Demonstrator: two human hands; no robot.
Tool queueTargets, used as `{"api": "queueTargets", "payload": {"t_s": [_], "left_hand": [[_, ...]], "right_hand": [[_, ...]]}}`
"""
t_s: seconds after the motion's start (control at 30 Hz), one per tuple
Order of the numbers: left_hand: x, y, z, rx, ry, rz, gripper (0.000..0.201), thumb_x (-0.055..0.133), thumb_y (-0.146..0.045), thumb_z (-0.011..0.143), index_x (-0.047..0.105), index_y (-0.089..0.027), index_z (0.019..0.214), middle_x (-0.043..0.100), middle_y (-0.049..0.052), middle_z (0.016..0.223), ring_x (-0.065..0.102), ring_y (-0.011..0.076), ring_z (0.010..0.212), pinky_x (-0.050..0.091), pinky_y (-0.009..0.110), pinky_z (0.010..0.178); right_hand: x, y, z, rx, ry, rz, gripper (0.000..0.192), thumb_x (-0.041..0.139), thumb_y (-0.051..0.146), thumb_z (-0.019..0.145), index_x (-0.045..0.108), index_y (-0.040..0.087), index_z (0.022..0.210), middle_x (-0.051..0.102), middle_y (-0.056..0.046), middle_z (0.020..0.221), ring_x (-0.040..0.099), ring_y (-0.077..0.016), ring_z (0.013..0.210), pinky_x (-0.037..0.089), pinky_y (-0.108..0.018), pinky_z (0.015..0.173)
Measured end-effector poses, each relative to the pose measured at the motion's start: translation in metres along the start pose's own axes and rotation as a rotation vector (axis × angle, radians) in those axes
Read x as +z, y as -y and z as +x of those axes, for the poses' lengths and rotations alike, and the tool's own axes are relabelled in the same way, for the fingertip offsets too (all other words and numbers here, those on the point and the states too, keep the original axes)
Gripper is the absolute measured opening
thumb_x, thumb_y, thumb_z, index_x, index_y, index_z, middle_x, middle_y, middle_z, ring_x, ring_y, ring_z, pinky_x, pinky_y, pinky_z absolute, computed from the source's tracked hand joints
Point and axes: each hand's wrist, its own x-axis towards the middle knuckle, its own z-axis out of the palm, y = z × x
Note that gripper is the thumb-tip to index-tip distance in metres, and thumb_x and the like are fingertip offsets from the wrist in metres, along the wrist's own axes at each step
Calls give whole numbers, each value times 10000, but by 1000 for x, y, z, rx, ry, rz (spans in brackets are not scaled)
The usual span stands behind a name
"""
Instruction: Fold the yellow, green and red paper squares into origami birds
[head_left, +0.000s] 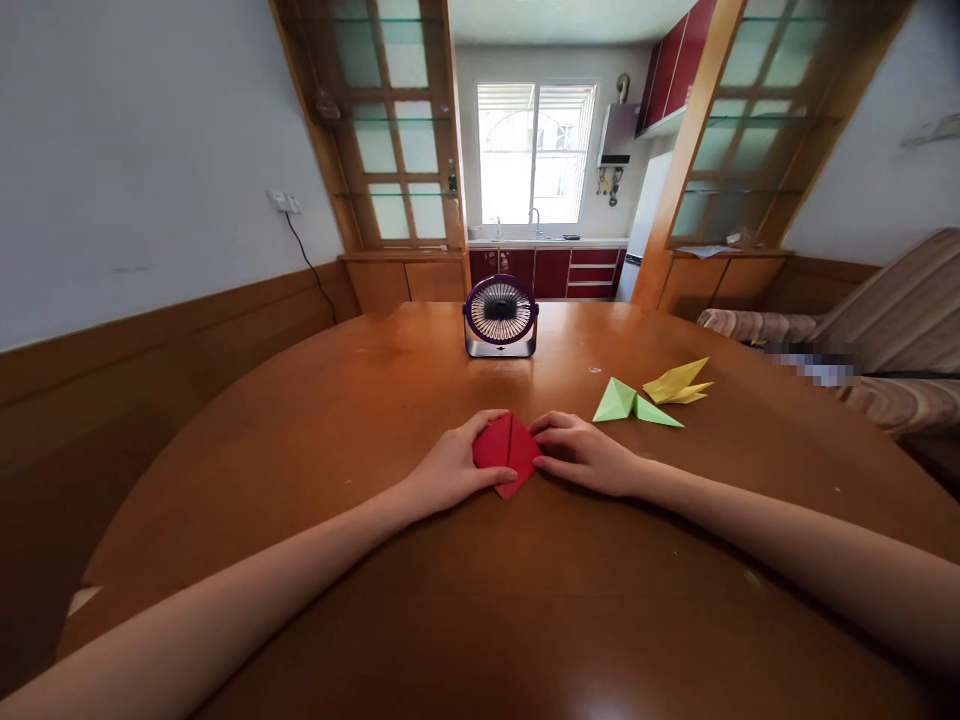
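A folded red paper (507,450) lies flat on the round wooden table (375,400), with a crease running down its middle. My left hand (450,468) rests on its left side, thumb and fingers pinching that edge. My right hand (585,455) presses the paper's right edge with its fingertips. Both forearms reach in from the near edge of the table.
A green folded paper figure (630,403) and a yellow one (679,383) lie to the right of my right hand. A small purple desk fan (500,316) stands at the table's far middle. A sofa (885,330) sits at the right, a wood-panelled wall at the left.
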Motion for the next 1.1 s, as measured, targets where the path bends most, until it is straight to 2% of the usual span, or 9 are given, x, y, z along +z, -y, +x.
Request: {"api": "queueTargets", "payload": {"t_s": [0.13, 0.3, 0.4, 0.5, 0.73, 0.93, 1.1], "left_hand": [[-2, -6, -1, 99, -103, 22, 570, 683, -333, 810, 477, -226, 1331, 607, 77, 1289, 603, 238, 1126, 482, 400, 975], [-8, -11, -4, 354, -276, 298, 364, 546, -295, 920, 530, -231, 1278, 669, 62, 1180, 613, 218, 1057, 457, 423, 979], [-11, -10, -5, 560, -308, 441, 296, 506, -221, 943, 551, -220, 1235, 712, 37, 1051, 645, 176, 948, 421, 418, 1010], [-12, -6, -6, 678, -306, 532, 278, 500, -162, 938, 572, -230, 1198, 720, 16, 1019, 653, 153, 948, 406, 393, 1020], [-8, 0, -2, 788, -340, 572, 206, 565, -156, 911, 626, -207, 1100, 719, 40, 988, 648, 167, 884, 483, 319, 794], [-7, 0, -3, 808, -379, 519, 227, 596, -147, 890, 642, -212, 1102, 712, 43, 952, 647, 167, 860, 485, 305, 754], [-7, -2, -4, 762, -463, 431, 197, 598, -159, 890, 674, -229, 1058, 708, 37, 933, 641, 153, 827, 489, 288, 736]], "right_hand": [[4, 5, 5, 48, -144, 117, 174, 583, 286, 916, 691, 156, 959, 621, -92, 1032, 609, -173, 927, 521, -344, 844], [2, 8, 5, -12, -281, 11, 144, 594, 265, 911, 685, 183, 985, 646, -79, 982, 605, -187, 920, 508, -376, 846], [0, 10, 4, -81, -321, -71, 154, 562, 245, 927, 682, 185, 1002, 649, -84, 963, 599, -191, 895, 508, -380, 823], [1, 12, 2, -143, -337, -153, 172, 533, 226, 938, 684, 181, 1008, 652, -89, 948, 597, -191, 866, 503, -379, 799], [7, 9, 1, -215, -355, -264, 206, 561, 246, 932, 689, 227, 1092, 660, -74, 930, 608, -179, 831, 510, -350, 770], [5, 9, 0, -272, -386, -352, 204, 549, 223, 939, 701, 213, 1075, 686, -78, 906, 624, -171, 773, 509, -323, 702], [3, 7, -2, -283, -407, -370, 178, 559, 202, 933, 699, 191, 1042, 700, -68, 902, 616, -153, 726, 499, -303, 664]]}}
